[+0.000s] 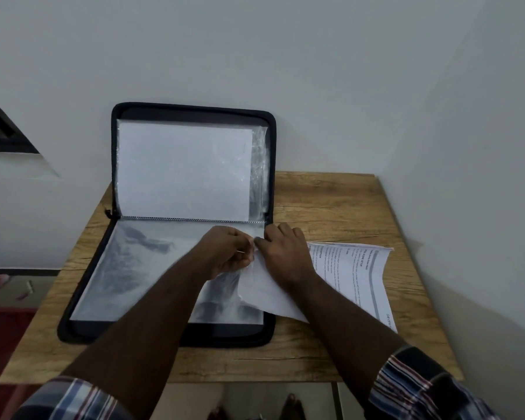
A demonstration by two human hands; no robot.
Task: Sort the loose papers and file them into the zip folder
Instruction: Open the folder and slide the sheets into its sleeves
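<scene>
Head camera looks forward and down, close over the table (pixel 331 204).

Black zip folder (pixel 115 165), white papers (pixel 355 280), plaid sleeves (pixel 419 386).

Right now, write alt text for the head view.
Both hands meet at the right edge of an open black zip folder on a wooden table: the left hand pinches a clear sleeve while the right hand holds a blank sheet. Printed papers lie alongside.

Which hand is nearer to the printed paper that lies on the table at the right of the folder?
The right hand: its wrist lies over the printed paper. The left hand is farther left, over the zip folder.
</scene>
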